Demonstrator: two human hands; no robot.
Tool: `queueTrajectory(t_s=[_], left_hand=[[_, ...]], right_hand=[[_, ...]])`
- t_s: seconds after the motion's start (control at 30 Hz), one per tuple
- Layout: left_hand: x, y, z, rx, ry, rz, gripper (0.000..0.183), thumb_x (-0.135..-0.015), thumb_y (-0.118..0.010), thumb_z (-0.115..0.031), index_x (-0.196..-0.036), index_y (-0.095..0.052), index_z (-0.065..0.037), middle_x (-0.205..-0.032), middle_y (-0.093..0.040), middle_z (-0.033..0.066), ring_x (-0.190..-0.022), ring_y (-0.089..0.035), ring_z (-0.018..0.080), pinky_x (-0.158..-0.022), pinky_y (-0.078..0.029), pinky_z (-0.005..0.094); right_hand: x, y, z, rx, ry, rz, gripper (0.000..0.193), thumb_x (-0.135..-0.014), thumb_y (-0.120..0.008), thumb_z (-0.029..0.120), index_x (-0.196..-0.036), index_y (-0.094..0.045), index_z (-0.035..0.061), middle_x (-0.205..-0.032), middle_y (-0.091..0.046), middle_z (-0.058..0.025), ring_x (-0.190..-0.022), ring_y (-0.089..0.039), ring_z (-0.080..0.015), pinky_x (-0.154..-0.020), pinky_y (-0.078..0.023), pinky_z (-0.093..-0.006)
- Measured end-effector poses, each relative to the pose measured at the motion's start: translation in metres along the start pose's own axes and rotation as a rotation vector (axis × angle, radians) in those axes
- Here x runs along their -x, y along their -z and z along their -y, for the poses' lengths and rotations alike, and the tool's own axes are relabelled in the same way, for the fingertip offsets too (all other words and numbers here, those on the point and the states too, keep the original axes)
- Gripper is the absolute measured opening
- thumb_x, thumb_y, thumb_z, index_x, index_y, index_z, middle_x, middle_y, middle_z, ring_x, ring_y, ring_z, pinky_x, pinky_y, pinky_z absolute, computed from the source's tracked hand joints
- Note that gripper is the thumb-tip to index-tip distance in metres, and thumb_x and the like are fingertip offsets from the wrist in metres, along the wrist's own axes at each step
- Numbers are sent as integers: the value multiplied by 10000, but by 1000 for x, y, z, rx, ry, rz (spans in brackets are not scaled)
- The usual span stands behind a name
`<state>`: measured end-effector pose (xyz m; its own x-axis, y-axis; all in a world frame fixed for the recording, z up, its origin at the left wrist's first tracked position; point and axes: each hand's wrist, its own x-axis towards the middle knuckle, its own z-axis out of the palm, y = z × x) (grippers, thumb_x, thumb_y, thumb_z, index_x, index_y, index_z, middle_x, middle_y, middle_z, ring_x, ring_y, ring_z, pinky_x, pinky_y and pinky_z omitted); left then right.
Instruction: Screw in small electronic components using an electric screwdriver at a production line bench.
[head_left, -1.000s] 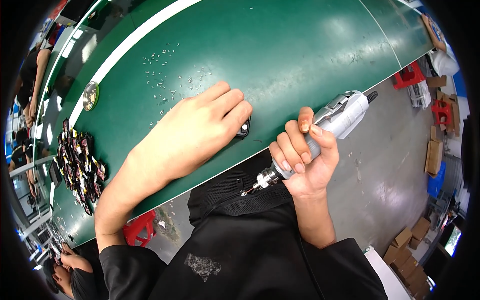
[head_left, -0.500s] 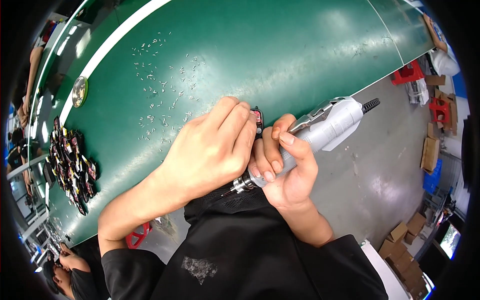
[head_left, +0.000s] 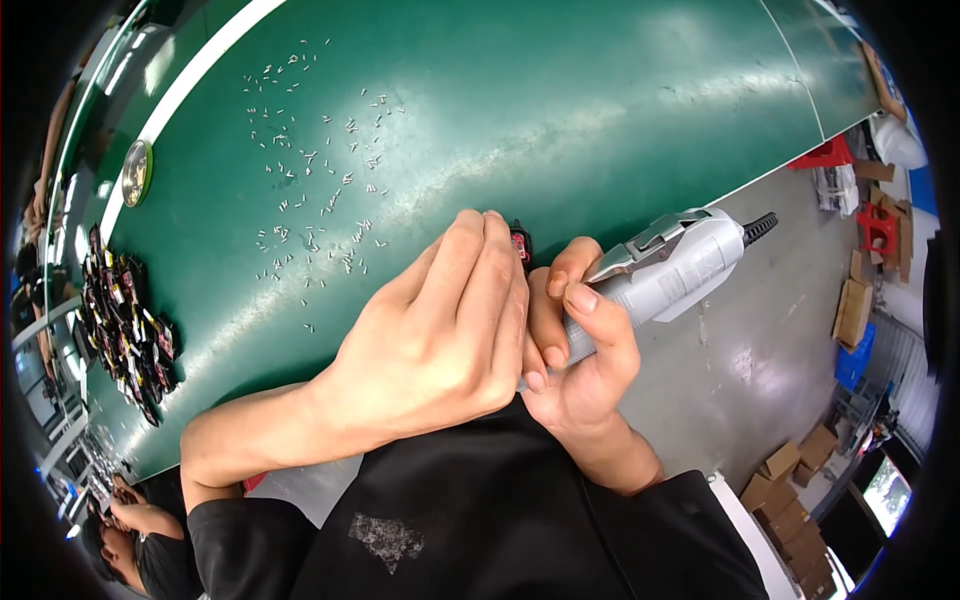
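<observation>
My right hand [head_left: 585, 350] is wrapped around a grey electric screwdriver [head_left: 665, 265] with a metal lever along its side and a black cable end. The screwdriver lies slanted, its tip end hidden behind my left hand [head_left: 435, 325]. The fingers of my left hand are bent and pressed together over a small black device [head_left: 522, 243] with red inside, most of it covered. The two hands touch or nearly touch in front of my black clothing. Many tiny silver screws [head_left: 325, 185] lie scattered on the green table beyond my left hand.
A pile of small black and red devices [head_left: 128, 325] lies on the green table [head_left: 600, 120] at the left. Near it stands a small round dish [head_left: 137, 172]. Another person [head_left: 140, 520] sits at the lower left. Cardboard boxes [head_left: 795, 510] and red stools [head_left: 878, 228] stand on the floor at right.
My left hand has shifted slightly right and down, now hiding the screwdriver's tip end and more of the black device. The view has moved a little, so the table's things appear farther left.
</observation>
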<state>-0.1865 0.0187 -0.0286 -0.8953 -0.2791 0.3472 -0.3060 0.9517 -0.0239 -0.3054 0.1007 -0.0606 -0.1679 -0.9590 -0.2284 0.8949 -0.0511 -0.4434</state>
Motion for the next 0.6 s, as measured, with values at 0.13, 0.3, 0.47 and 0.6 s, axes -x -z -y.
queueTrajectory(t_s=[0.13,0.3,0.47,0.6], left_hand=[[2,-3,1,102,56,17,414,-545,-633,-16,-923,-603,151,-1001,-605,249,-887,-627,336,-654,-556,346],[7,0,3,162,64,76,387,-625,-660,17,-975,-594,168,-1063,-596,268,-928,-623,357,-704,-558,371],[12,-5,5,142,9,21,387,-612,-639,53,-975,-601,182,-1060,-599,281,-937,-625,366,-737,-560,377],[13,-7,6,173,25,16,377,-601,-642,48,-953,-607,181,-1046,-603,280,-931,-628,363,-741,-561,378]], right_hand=[[-2,0,4,3,-14,19,85,-901,-445,113,-942,-457,40,-516,-405,-39,-386,-398,-147,-401,-358,-287],[-15,-3,45,114,56,285,103,-906,-428,122,-970,-434,42,-518,-402,-31,-378,-377,-123,-432,-376,-283],[-41,-17,88,323,170,461,164,-953,-417,211,-1000,-452,58,-574,-423,-8,-431,-422,-112,-514,-425,-297],[-60,-20,92,432,220,568,192,-958,-408,231,-1017,-467,58,-589,-429,-2,-451,-422,-105,-550,-418,-291]])
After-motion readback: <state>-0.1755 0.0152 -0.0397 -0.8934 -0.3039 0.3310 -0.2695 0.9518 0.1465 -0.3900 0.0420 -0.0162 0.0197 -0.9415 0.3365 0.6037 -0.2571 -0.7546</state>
